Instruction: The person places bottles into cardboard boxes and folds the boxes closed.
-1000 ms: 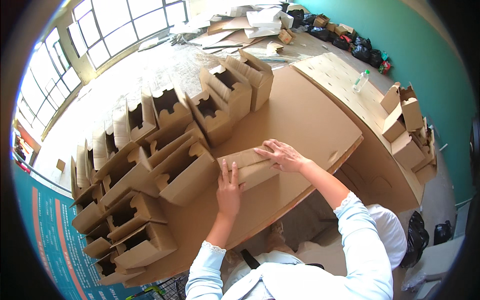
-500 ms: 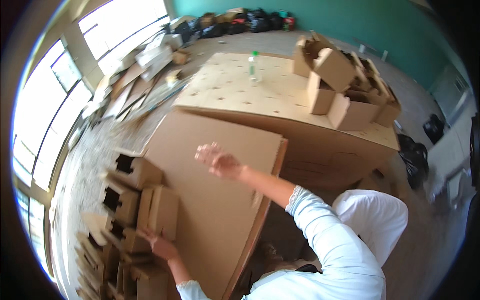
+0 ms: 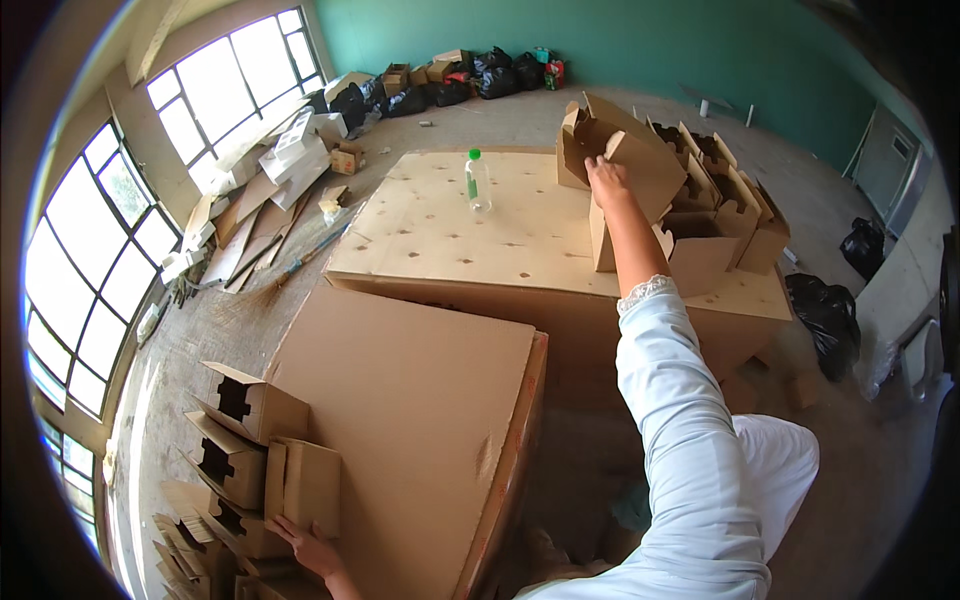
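One open box [image 3: 652, 182] on the far counter [image 3: 410, 230], mouth turned up and leftward, long axis unclear, seems pinched at its edge by the right hand [image 3: 608, 182]. Picking-up appears in hand; a lift clear of neighbouring boxes [image 3: 738, 218] seems called for. On the near counter [image 3: 410, 370], a closed box [image 3: 312, 485], long axis pointing away, is touched by the left hand [image 3: 312, 550], fingers spread.

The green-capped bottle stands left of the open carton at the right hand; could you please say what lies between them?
In the head view, a bare stretch of spotted wooden board separates the green-capped bottle from the open carton.
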`<state>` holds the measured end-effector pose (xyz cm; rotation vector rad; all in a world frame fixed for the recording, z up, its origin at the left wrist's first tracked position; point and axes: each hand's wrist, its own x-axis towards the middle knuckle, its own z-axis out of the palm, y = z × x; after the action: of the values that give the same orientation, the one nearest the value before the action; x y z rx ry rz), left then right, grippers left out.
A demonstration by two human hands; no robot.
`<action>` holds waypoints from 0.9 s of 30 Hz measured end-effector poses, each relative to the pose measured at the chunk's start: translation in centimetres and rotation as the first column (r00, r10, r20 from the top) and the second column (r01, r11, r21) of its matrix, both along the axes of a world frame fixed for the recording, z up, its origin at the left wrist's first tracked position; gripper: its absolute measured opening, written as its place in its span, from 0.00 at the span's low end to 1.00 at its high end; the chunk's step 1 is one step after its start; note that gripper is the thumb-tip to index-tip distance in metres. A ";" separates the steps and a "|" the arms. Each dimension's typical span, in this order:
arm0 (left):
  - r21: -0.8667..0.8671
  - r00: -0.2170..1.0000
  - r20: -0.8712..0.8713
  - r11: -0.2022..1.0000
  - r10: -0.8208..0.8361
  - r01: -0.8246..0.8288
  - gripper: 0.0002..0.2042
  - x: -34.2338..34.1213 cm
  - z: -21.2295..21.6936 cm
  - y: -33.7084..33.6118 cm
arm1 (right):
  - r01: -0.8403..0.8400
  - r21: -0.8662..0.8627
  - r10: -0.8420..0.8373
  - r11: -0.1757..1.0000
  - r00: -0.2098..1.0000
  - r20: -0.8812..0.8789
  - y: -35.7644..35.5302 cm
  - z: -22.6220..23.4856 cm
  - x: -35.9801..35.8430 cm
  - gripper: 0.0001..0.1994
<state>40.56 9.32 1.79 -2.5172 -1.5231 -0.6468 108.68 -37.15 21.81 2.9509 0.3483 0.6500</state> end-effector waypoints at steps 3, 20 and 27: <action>-0.061 0.996 -0.056 0.995 0.071 -0.075 0.38 0.1 0.7 -0.2 | 0.059 -0.144 -0.075 0.988 0.992 -0.105 0.0 -0.3 -0.7 0.18; -0.174 0.968 0.179 0.962 -0.179 0.210 0.38 -2.1 1.9 -0.3 | -0.556 0.369 0.343 0.745 0.793 0.504 -2.9 2.8 -23.5 0.07; -0.191 0.758 0.537 0.822 -0.370 0.536 0.35 -12.8 10.7 -9.0 | -0.716 0.518 0.740 0.468 0.638 0.213 1.1 -0.7 -50.6 0.05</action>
<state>27.75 0.27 12.51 -3.2278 -1.1856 -1.2655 58.10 -36.03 21.14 3.2436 1.8170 0.8812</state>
